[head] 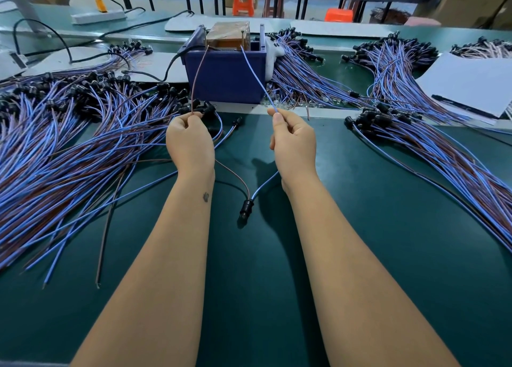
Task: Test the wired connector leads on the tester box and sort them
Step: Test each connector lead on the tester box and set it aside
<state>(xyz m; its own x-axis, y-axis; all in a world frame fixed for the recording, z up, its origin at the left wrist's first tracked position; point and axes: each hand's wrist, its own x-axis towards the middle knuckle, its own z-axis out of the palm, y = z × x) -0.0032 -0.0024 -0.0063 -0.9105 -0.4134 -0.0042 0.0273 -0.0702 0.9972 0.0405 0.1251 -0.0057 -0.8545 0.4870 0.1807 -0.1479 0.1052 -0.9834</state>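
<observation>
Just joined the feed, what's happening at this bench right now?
A person is testing one lead. The left hand pinches its thin brown wire and the right hand pinches its thin light-blue wire, both wire ends raised to the brown tester block in the dark blue plastic bin. The lead's black connector plug lies on the green mat. Heaps of blue-and-brown leads lie either side.

Bright, even light; soft shadows; edges bowed, perhaps slightly blurred.
</observation>
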